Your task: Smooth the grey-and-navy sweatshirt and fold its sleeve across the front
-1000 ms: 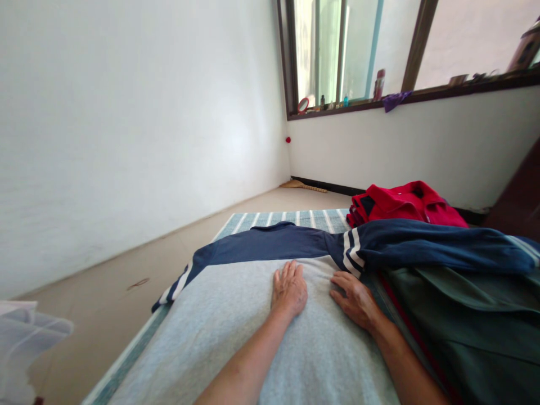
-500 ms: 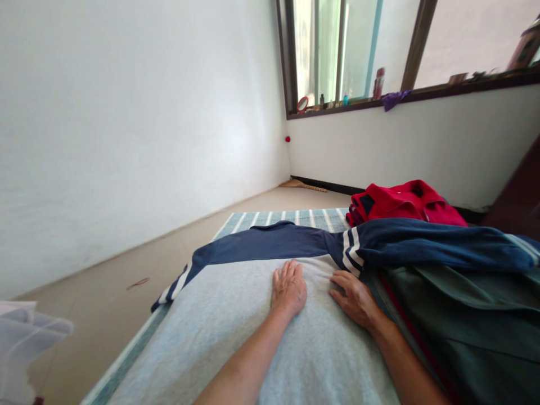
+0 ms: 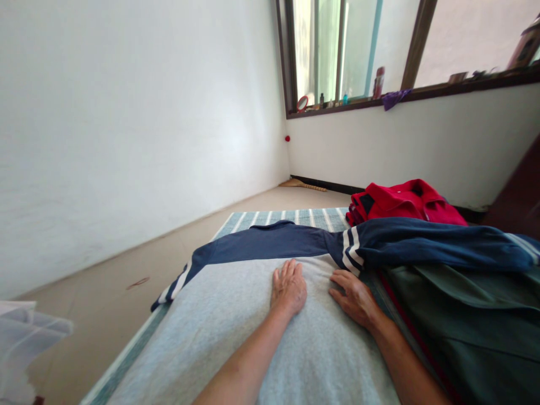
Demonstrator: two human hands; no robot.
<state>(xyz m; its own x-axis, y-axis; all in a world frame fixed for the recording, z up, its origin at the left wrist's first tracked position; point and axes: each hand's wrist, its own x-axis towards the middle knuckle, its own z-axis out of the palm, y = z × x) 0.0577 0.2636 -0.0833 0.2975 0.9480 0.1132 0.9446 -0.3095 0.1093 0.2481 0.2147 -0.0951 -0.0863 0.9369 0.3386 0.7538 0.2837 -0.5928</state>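
A grey and navy long-sleeved jacket or sweatshirt [image 3: 211,304] lies spread out on a blue-and-white striped sheet [image 3: 304,216]. My left hand [image 3: 289,287] rests flat on its grey part, just below the navy yoke, with the fingers stretched out. To the right, my right hand [image 3: 353,295] touches the garment's edge near the armpit, fingers lightly bent and thumb apart. The navy sleeve [image 3: 426,242] with white stripes reaches out to the right. On the left side the other sleeve [image 3: 181,281] hangs towards the sheet's edge.
A dark green garment [image 3: 472,320] lies to the right, partly under the sleeve. Folded red clothes [image 3: 413,202] are stacked behind it. White translucent material [image 3: 29,343] shows at lower left. A broom [image 3: 304,184] lies on the floor by the wall corner. Small items line the windowsill [image 3: 358,106].
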